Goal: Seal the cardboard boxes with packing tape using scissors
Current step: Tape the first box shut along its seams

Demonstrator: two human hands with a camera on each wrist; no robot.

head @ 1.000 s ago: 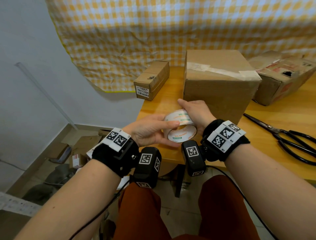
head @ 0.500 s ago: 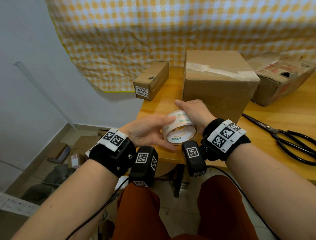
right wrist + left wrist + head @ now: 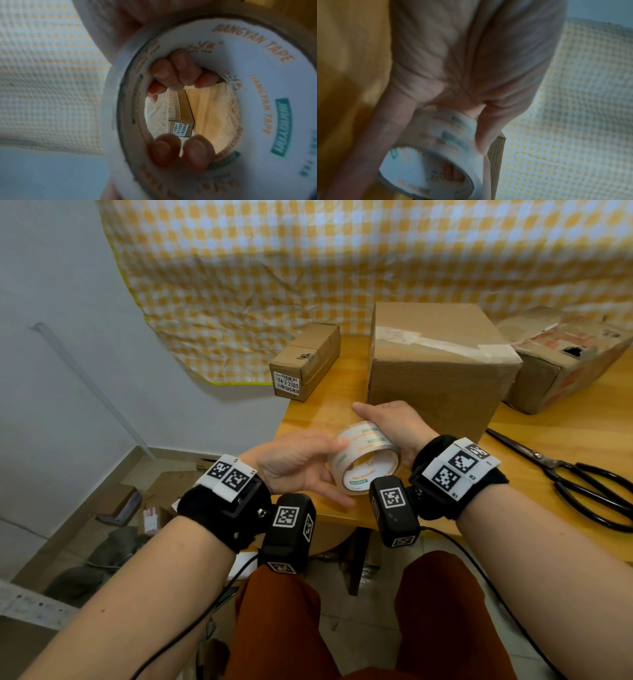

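Note:
A roll of clear packing tape (image 3: 363, 455) with green and orange print is held between both hands at the table's near left corner. My left hand (image 3: 325, 470) grips its left side, thumb on the outer band and fingers underneath. My right hand (image 3: 387, 422) wraps over the far side. In the right wrist view the tape roll (image 3: 257, 94) fills the frame and fingertips (image 3: 178, 70) curl into its core. The left wrist view shows the tape roll (image 3: 436, 155) blurred between thumb and finger. Black scissors (image 3: 582, 484) lie on the table to the right. A large cardboard box (image 3: 438, 371) with old tape across its top stands just behind the hands.
A small long box (image 3: 305, 361) with a white label sits at the back left of the wooden table (image 3: 548, 440). A worn box (image 3: 568, 364) stands at the back right. A yellow checked cloth hangs behind. Clutter lies on the floor to the left.
The roll has turned slightly between the hands, showing more of its outer band. My left thumb has slid back toward the roll's left edge. Boxes and scissors have not moved.

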